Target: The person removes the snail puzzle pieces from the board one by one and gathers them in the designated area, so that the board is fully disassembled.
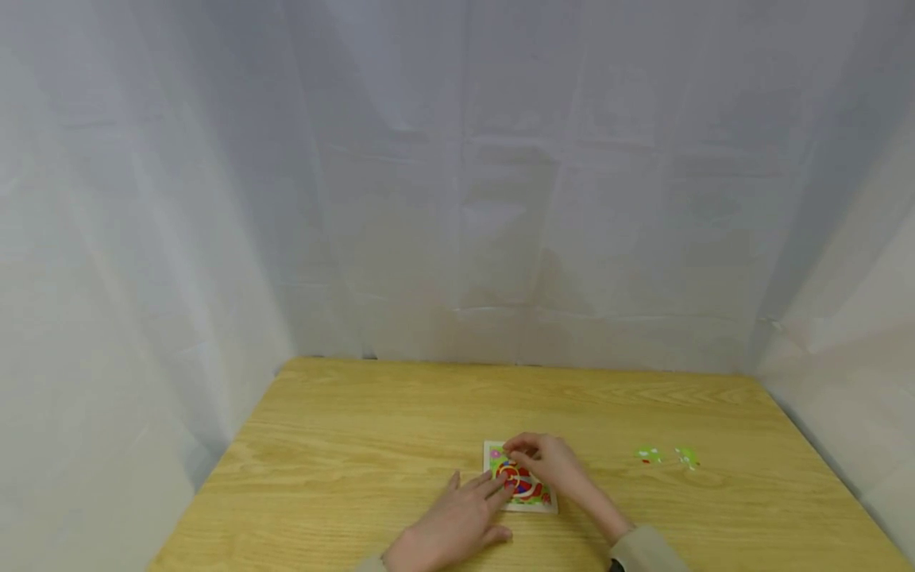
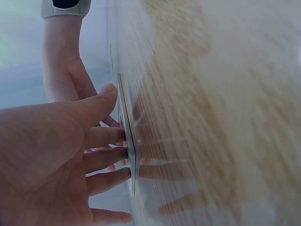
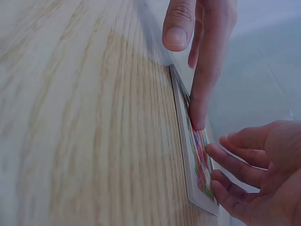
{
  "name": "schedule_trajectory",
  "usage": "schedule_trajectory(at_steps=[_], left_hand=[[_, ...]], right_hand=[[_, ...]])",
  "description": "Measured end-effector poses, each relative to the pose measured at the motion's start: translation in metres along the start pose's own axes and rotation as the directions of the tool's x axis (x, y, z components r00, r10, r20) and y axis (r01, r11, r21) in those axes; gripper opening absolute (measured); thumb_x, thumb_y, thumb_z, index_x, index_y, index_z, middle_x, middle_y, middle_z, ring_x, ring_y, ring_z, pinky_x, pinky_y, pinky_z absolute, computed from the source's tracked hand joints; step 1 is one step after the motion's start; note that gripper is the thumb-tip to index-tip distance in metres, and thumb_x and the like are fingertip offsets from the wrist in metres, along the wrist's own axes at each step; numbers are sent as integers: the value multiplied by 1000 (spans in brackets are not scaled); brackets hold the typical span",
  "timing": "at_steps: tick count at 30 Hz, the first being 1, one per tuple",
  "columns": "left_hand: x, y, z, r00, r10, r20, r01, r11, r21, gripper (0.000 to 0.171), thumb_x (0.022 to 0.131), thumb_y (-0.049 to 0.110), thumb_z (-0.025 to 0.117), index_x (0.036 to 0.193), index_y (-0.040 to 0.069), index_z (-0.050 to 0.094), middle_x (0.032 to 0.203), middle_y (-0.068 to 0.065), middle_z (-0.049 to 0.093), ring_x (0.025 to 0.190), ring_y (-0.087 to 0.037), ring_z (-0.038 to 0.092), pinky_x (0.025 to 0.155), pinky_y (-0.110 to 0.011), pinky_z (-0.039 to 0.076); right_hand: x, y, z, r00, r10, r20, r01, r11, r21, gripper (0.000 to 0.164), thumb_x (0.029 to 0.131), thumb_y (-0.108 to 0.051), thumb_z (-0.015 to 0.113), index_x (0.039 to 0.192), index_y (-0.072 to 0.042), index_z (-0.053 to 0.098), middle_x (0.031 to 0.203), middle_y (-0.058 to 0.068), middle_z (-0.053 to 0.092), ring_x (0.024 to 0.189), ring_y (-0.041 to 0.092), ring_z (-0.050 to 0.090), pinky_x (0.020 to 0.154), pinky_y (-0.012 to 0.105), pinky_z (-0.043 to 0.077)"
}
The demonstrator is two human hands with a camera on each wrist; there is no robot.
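A small square picture puzzle board lies flat on the table, with a pale frame and a red, green and yellow picture. My left hand reaches over its left side; in the right wrist view, that hand's long finger presses on the picture. The fingers of my right hand are bent over the upper part of the board. Up close, the right hand touches the picture with spread fingertips, and I see no loose piece between them. Both hands partly cover the picture.
Two green puzzle pieces with white and red marks, one on the left and one on the right, lie on the wooden table right of the board. White sheeting hangs behind the table and along both sides.
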State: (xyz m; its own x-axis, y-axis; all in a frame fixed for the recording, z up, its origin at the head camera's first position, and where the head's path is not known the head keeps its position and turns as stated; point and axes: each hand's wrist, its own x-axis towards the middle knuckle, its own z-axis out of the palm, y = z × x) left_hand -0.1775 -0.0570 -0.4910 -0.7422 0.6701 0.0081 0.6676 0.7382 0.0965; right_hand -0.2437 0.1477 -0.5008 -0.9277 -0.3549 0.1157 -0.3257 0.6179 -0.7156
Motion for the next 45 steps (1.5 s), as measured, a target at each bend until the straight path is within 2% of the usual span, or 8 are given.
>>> schedule_trajectory(at_steps=[6, 19, 27, 36, 45], left_hand=[[0, 0, -1, 1000, 1, 0, -1, 1000, 6, 63, 99, 55, 53, 150, 18, 51, 154, -1, 48, 142, -23, 45, 107, -62, 43], [1, 3, 0, 1000, 3, -18, -2, 999, 51, 63, 98, 55, 55, 149, 18, 52, 153, 0, 50, 141, -21, 47, 105, -61, 45], [1, 2, -2, 1000, 6, -26, -5, 998, 59, 62, 99, 55, 54, 148, 18, 53, 152, 0, 51, 139, -21, 49, 105, -60, 46], [0, 2, -6, 1000, 3, -9, -2, 999, 41, 62, 99, 54, 55, 149, 17, 52, 154, -1, 50, 140, -21, 48, 105, -61, 45], [1, 2, -7, 1000, 2, 8, -2, 1000, 27, 62, 99, 53, 55, 149, 17, 52, 154, -1, 49, 141, -21, 47, 105, -62, 45]], right_hand=[[2, 1, 1, 1000, -3, 2, 3, 1000, 10, 18, 97, -15, 68, 111, -6, 73, 98, 4, 74, 82, 16, 65, 68, 25, 54], [2, 4, 4, 999, -34, -3, 34, 999, 26, 22, 92, -3, 71, 114, 1, 70, 93, 5, 72, 82, 18, 66, 70, 21, 54], [3, 2, 4, 999, -18, -33, 19, 1000, 21, 25, 91, -6, 73, 115, -1, 71, 92, 2, 72, 81, 14, 65, 71, 24, 55], [6, 2, 6, 1000, 26, 10, -26, 999, -32, 30, 89, -9, 76, 116, 2, 72, 87, 0, 68, 79, 13, 62, 68, 24, 53], [11, 1, 11, 999, 33, -28, -36, 987, -155, 33, 80, -13, 85, 111, -5, 75, 88, 0, 58, 76, 12, 53, 62, 26, 48]])
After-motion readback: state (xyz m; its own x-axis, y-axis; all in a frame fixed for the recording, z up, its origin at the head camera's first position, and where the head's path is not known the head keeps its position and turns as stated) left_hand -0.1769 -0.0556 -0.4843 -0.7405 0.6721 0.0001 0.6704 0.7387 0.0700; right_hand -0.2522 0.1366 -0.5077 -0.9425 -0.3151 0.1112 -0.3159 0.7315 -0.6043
